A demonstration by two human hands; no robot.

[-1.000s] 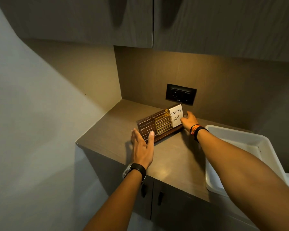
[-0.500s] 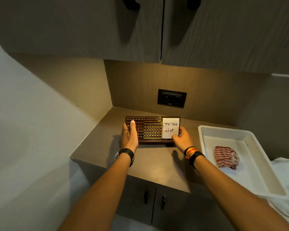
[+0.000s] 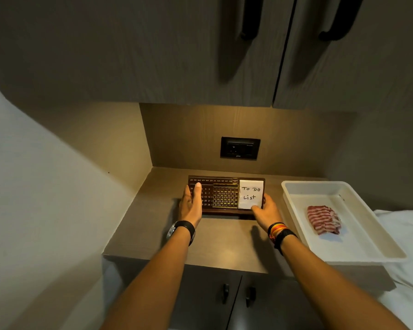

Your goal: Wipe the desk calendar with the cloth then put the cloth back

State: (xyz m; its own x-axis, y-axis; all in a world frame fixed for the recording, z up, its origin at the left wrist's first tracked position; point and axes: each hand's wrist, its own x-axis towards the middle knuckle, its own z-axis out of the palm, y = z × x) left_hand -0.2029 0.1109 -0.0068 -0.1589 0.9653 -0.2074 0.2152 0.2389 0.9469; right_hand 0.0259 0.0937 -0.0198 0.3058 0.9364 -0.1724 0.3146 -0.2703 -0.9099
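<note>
A dark wooden desk calendar (image 3: 224,195) with a white "To Do List" note stands upright on the brown counter (image 3: 224,241), facing me. My left hand (image 3: 191,204) grips its left end, thumb across the front. My right hand (image 3: 265,211) grips its lower right corner, thumb by the note. The red-and-white striped cloth (image 3: 323,219) lies folded inside the white tray (image 3: 293,206) to the right, apart from both hands.
A black wall socket (image 3: 240,148) sits on the back panel above the calendar. Upper cabinets with black handles (image 3: 250,20) overhang the counter. Lower cabinet doors (image 3: 236,294) are below. White fabric (image 3: 410,234) lies at the far right beyond the tray.
The calendar was angled a second ago; both hands have turned it square to face me and now hold its two ends. The view has shifted right, bringing the tray and cloth into sight.
</note>
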